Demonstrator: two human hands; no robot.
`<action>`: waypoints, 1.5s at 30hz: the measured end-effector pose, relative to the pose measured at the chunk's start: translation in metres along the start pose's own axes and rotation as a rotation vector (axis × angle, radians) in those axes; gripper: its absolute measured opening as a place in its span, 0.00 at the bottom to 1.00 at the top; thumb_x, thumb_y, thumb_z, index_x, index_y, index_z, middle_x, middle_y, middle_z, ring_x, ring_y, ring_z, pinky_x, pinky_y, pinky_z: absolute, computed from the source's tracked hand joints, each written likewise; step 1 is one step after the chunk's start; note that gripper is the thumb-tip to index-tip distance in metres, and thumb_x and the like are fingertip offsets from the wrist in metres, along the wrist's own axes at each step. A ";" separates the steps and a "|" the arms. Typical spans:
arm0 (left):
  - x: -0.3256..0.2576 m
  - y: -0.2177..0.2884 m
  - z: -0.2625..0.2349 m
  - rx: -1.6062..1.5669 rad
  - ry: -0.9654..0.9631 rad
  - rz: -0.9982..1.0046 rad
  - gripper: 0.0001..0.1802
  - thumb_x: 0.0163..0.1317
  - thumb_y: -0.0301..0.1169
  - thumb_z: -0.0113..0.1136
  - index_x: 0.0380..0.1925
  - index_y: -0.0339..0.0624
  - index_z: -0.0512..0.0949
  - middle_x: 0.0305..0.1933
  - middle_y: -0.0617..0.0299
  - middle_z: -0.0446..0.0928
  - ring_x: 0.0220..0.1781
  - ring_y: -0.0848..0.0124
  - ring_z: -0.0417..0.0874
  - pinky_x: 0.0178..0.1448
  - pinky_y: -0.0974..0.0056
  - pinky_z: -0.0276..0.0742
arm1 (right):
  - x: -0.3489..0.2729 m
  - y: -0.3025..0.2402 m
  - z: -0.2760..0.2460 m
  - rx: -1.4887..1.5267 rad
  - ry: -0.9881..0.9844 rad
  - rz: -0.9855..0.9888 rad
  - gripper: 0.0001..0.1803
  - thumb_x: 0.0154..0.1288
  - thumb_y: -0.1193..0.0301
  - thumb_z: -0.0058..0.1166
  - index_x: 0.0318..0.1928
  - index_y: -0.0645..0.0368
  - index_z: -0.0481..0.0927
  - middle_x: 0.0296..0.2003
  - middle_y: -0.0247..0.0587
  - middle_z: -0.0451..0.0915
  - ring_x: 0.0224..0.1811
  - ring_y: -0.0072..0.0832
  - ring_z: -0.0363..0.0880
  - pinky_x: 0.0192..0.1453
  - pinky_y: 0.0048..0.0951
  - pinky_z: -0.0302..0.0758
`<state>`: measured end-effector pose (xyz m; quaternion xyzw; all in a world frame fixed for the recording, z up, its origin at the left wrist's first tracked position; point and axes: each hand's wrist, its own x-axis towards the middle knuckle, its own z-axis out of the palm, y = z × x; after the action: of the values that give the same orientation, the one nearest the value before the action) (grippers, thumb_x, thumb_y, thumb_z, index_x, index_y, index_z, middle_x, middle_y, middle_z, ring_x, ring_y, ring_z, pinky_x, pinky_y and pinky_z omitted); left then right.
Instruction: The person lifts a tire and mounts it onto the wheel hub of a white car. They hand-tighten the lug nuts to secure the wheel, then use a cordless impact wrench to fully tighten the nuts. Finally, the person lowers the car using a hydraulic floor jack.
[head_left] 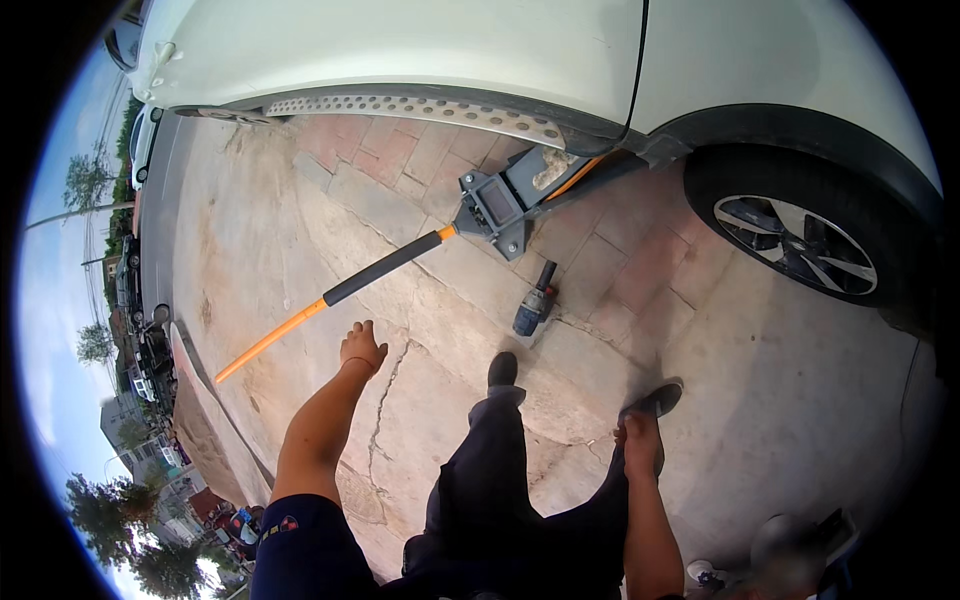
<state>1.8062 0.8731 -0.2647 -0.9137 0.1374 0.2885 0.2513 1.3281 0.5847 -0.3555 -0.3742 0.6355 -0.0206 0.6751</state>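
My left hand [363,350] reaches forward over the concrete with its fingers apart, holding nothing. Just beyond it slants the long handle [383,265] of a floor jack, orange with a black grip sleeve; a gap shows between hand and handle. The grey jack [497,203] stands partly under the side of a white car [400,45], and its front end is hidden there. My right hand [641,443] is low at my right leg, over the shoe, with fingers partly in sight and loosely apart; nothing shows in it. A cordless impact wrench [532,310] lies between the jack and my feet.
A car wheel [800,225] with a black tyre stands at the right, and a perforated side step [420,108] runs along the sill. Cracked concrete meets red and grey paving. Parked vehicles and a road lie far left. A blurred person [785,560] is at the lower right.
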 end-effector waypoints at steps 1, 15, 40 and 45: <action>0.020 -0.015 -0.011 -0.010 0.015 0.015 0.34 0.59 0.43 0.66 0.63 0.43 0.68 0.62 0.51 0.71 0.64 0.53 0.74 0.64 0.50 0.74 | -0.009 -0.006 0.029 0.036 -0.055 0.002 0.14 0.71 0.69 0.53 0.52 0.62 0.76 0.34 0.41 0.81 0.27 0.27 0.80 0.30 0.28 0.77; 0.249 -0.325 0.126 0.116 -0.027 0.148 0.16 0.60 0.39 0.63 0.44 0.47 0.72 0.39 0.52 0.83 0.40 0.51 0.87 0.45 0.50 0.83 | -0.023 0.022 0.622 0.164 -0.392 0.257 0.16 0.69 0.58 0.59 0.41 0.59 0.81 0.31 0.29 0.76 0.33 0.19 0.75 0.34 0.24 0.74; 0.199 -0.273 -0.106 -0.438 -0.968 0.038 0.04 0.57 0.23 0.59 0.31 0.39 0.73 0.22 0.56 0.72 0.19 0.64 0.75 0.26 0.54 0.78 | -0.051 -0.065 0.782 0.306 0.127 0.450 0.24 0.58 0.54 0.63 0.32 0.69 0.84 0.30 0.49 0.86 0.34 0.42 0.86 0.42 0.39 0.80; 0.198 -0.291 -0.101 -0.496 -1.066 0.062 0.05 0.57 0.25 0.59 0.30 0.39 0.72 0.22 0.56 0.71 0.20 0.63 0.74 0.26 0.54 0.77 | -0.058 -0.061 0.784 0.197 0.177 0.467 0.24 0.58 0.54 0.62 0.34 0.68 0.85 0.33 0.52 0.86 0.38 0.42 0.87 0.45 0.39 0.80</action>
<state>2.1252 1.0405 -0.2007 -0.6697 -0.0528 0.7387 0.0560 2.0292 0.9455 -0.3432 -0.1467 0.7562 0.0413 0.6363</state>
